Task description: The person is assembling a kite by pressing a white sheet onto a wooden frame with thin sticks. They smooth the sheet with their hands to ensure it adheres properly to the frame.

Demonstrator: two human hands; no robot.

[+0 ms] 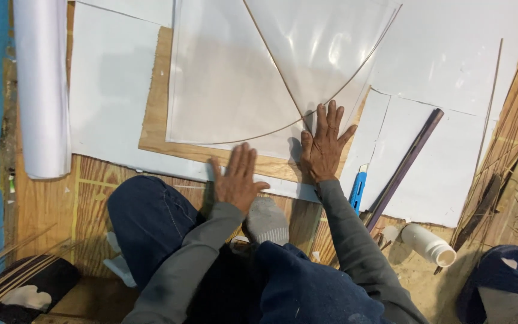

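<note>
A clear plastic sheet [229, 78] lies on a plywood board [157, 111] on the floor. Two thin bamboo sticks lie on it: a straight stick [271, 60] and a bowed stick [355, 72] that cross near the sheet's lower right corner. My right hand [324, 147] presses flat, fingers spread, on that crossing and the sheet's corner. Flat against the board's near edge lies my left hand [236, 177], palm down, just below the sheet. Neither hand holds anything.
White paper sheets [445, 72] cover the floor around the board. A white roll [42, 90] lies at left. A blue utility knife [358, 189] and a dark ruler bar [406, 162] lie right of my right hand. A white bottle [430, 245] and bamboo strips [511, 138] are at right.
</note>
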